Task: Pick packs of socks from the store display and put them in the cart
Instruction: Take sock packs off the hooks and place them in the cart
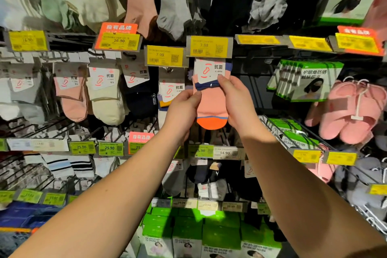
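Store sock display, hooks and price tags: one pack in hand, cart not in view.

You are standing at a wall of hanging socks (104, 94) with yellow price tags (209, 47) above each hook, and you are holding a peach-and-orange pack of socks (210, 102) just under its tag, in the middle row. Your left hand (184, 109) is pinching the pack's left edge with thumb and curled fingers; your right hand (236, 100) is gripping its right side, thumb on the white label. Whether the pack is hanging on its hook or already free, you cannot tell here. Judged from this, the task is sitting at the picking step: lifting the pack away and placing it in the cart are both remaining, as are any further packs.
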A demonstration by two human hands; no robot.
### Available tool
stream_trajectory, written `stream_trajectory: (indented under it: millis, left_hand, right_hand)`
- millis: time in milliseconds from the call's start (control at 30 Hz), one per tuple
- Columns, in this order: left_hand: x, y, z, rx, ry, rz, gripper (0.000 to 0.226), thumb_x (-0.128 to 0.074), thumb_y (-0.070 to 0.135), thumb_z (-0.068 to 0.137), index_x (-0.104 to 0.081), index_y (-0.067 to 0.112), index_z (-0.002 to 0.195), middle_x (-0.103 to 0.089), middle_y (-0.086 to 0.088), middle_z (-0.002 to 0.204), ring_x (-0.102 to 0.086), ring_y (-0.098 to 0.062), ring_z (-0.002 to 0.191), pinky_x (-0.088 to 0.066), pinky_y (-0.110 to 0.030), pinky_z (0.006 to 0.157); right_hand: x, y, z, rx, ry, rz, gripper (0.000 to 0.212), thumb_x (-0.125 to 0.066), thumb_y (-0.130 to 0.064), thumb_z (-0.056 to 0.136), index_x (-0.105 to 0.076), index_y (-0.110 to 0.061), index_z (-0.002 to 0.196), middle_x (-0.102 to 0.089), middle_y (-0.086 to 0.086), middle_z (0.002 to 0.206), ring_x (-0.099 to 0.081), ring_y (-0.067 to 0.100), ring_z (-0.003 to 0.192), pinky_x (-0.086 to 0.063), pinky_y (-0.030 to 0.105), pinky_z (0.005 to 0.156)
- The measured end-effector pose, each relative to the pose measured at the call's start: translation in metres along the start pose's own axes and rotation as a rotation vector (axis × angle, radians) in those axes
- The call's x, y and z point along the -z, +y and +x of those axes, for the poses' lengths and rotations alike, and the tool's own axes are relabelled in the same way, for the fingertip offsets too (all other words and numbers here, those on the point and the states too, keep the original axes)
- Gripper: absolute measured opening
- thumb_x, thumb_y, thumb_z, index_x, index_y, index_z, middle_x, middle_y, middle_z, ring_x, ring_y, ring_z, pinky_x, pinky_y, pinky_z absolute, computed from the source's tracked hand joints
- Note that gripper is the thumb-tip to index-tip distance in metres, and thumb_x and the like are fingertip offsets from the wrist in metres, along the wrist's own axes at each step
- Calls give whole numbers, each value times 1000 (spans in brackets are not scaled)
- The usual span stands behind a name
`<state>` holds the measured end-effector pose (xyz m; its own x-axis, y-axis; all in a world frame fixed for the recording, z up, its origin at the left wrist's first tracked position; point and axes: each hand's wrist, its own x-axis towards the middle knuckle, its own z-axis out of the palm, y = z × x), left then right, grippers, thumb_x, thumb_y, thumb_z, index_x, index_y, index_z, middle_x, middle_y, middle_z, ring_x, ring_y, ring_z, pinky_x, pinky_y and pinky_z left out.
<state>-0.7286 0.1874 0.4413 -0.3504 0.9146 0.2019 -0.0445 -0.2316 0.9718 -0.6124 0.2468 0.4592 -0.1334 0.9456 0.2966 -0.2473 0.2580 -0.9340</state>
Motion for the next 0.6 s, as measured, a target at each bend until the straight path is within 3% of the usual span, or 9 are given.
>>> stream_trajectory:
  millis: [200,333,433,600]
  left_hand:
    - [0,-12,2,23,6,15,15,-53,19,103,-67,18,98,-75,-8,98,-70,-24,89,-53,-38,80]
    - [4,-15,11,71,53,39,14,-54,23,102,-66,15,105,-74,-15,107,-71,-35,101,-54,-42,83]
    - [3,-16,18,90,76,98,10,-55,16,100,-62,13,105,-73,-19,109,-70,-35,93,-50,-37,75]
    - [-6,-22,27,108,84,270,24,-55,8,93,-59,13,116,-71,-12,107,-69,-34,98,-56,-47,88]
  right_hand:
    - [4,6,-1,-26,19,-60,13,-55,-23,101,-66,-18,106,-74,7,103,-71,22,92,-52,34,74]
    - [0,10,10,-34,18,-173,13,-57,-28,99,-65,-18,96,-73,14,103,-71,32,96,-55,44,76]
    - [-2,15,23,-72,51,-268,18,-58,-36,95,-64,-19,90,-73,15,100,-70,34,95,-55,54,86]
    - [-6,20,45,-106,103,-408,22,-57,-38,96,-58,-17,87,-71,15,102,-69,31,94,-55,49,85]
